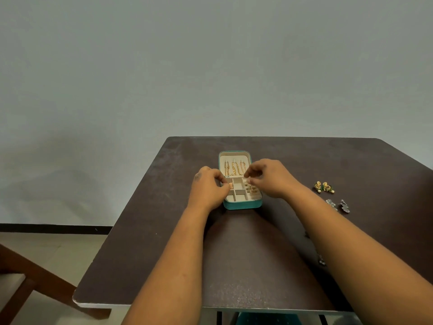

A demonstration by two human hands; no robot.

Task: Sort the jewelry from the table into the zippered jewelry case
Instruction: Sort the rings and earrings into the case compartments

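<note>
Fingers of both hands curl over the open jewelry case (241, 204) at the middle of the table. Those of the left hand (207, 187) bend inward over the case's left edge, their tips close to a small gold piece (230, 185) in a left compartment; whether they pinch it is too small to tell. On the right hand (269, 177) thumb and forefinger are drawn together above the right compartments, and I cannot tell if anything lies between them.

Teal and rounded at the corners, the case has a cream, soft-looking lining. Its lid (235, 156) lies back flat, with gold chains (234, 168) hung in parallel strands. The base is split by thin walls into small square cells, and gold rings (251, 188) sit in the padded strip on the right. Both hands hide parts of the base.

Well to the right on the dark brown, scuffed matte table (164, 231) rest two gold flower earrings (324, 186) with green and pearl-like details, and nearer the person two silvery pieces (338, 205) whose shapes are hard to read. More small silvery bits (321, 260) peek out beside the right forearm, mostly covered. A wooden chair (30, 277) is cut off at lower left, before a plain grey wall (210, 66).
</note>
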